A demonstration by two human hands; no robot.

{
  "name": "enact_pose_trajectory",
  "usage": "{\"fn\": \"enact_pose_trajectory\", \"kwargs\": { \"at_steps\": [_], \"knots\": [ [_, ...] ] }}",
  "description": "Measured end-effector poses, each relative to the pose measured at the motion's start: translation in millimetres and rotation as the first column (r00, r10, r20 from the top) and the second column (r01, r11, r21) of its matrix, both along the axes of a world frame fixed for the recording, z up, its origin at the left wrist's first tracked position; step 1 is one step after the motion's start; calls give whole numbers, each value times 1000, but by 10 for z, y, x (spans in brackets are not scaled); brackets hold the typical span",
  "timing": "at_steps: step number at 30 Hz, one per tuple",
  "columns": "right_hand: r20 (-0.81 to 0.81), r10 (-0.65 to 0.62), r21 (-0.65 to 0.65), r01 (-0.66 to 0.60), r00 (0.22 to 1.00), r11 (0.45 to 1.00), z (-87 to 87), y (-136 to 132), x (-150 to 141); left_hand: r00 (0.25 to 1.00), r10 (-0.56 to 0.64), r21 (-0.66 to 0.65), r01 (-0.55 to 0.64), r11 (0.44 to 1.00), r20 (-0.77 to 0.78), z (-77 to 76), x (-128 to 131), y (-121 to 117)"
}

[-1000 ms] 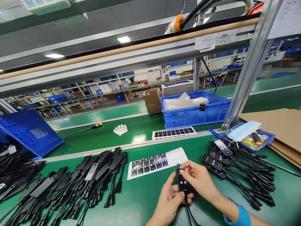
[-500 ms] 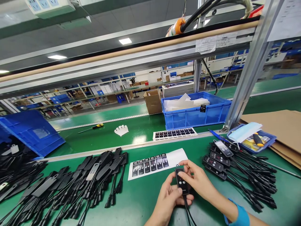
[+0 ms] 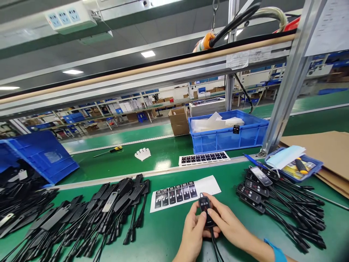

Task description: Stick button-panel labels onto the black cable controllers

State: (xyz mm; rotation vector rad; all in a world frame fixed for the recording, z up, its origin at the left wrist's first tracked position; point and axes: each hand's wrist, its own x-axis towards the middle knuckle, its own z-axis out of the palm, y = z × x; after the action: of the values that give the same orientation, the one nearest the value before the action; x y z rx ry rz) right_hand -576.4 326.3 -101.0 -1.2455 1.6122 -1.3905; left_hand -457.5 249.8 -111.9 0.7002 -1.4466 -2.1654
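Between both hands is a small black controller (image 3: 205, 205) with printed buttons on its face, a loop at its top and two black cables hanging from its lower end. My left hand (image 3: 194, 226) grips its left side, with the thumb on its lower front. On the right side, my right hand (image 3: 225, 220) holds it too, the thumb pressed on its face. Just behind the hands lies a white sheet (image 3: 208, 185) with a row of black printed labels (image 3: 179, 193). Some of the controller's lower face is hidden by my thumbs.
At left lies a heap of black cabled controllers (image 3: 111, 202) beside a tilted blue bin (image 3: 46, 156). Labelled controllers (image 3: 252, 194) are piled at right, near a small blue tray (image 3: 313, 170). Behind stand a second label sheet (image 3: 204, 158), a blue crate (image 3: 226, 140), a glove (image 3: 142, 154) and a screwdriver (image 3: 116, 149).
My right hand has shifted from the controller's top edge down its face, the thumb now lower. The controller has tilted slightly. The whole view has moved a little.
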Motion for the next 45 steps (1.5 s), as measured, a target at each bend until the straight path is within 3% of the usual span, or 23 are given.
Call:
{"fn": "enact_pose_trajectory", "kwargs": {
  "at_steps": [2,5,7,9,10,12,13,14,15,17,18,20,23,25,27,30,35,38,41,43,45],
  "knots": [
    [-61,-11,1,12,998,1000,7,-3,33,1000,-6,-19,6,1000,6,-25,-7,1],
    [-226,-38,-9,37,973,999,11,2,87,998,67,99,-65,993,-18,-11,-13,-1],
    [-355,-44,-9,44,934,999,33,8,108,992,108,188,-93,978,-70,20,-7,-7],
    [-472,-59,-22,56,880,998,99,14,85,990,80,191,-57,980,-112,60,16,-27],
    [-525,-81,-36,74,847,997,152,17,46,994,44,125,-31,992,-102,80,35,-46],
    [-638,-152,-62,146,755,987,288,35,-98,999,36,-181,-34,983,8,109,88,-104],
    [-701,-177,-52,199,691,979,361,52,-202,993,89,-395,-51,917,79,115,119,-143],
    [-769,-185,-24,261,611,965,429,75,-320,976,162,-605,-44,795,143,112,150,-185],
    [-841,-165,22,336,516,942,486,105,-448,950,243,-772,-4,636,194,100,177,-230],
    [-946,-68,100,486,316,868,550,181,-699,871,392,-924,156,349,296,53,216,-309],
    [-971,-25,112,543,239,832,557,222,-808,817,453,-929,261,261,357,24,224,-337],
    [-989,16,104,615,146,782,534,294,-968,688,559,-878,443,180,462,-29,219,-362],
    [-996,-5,54,663,86,747,484,303,-1043,576,627,-815,551,177,525,-54,187,-334],
    [-990,-54,42,635,131,772,467,195,-997,572,632,-819,542,187,523,-44,169,-306],
    [-959,-81,76,522,271,849,444,-11,-896,589,627,-835,515,196,510,-41,159,-294],
    [-885,-15,136,291,465,947,348,-424,-694,597,638,-851,489,191,486,-72,146,-304],
    [-783,-12,100,145,622,984,75,-937,-442,564,654,-828,532,178,504,-76,131,-297],
    [-726,-57,29,113,685,993,34,-956,-378,569,628,-819,534,208,531,10,137,-266],
    [-663,-111,-64,91,741,994,135,-777,-344,613,630,-859,478,185,477,124,156,-326],
    [-559,-174,-160,100,811,982,221,-602,-333,614,665,-885,435,164,425,204,205,-480],
    [-423,-228,-237,136,877,962,270,-426,-332,546,747,-904,393,172,379,283,319,-727]
  ]
}}
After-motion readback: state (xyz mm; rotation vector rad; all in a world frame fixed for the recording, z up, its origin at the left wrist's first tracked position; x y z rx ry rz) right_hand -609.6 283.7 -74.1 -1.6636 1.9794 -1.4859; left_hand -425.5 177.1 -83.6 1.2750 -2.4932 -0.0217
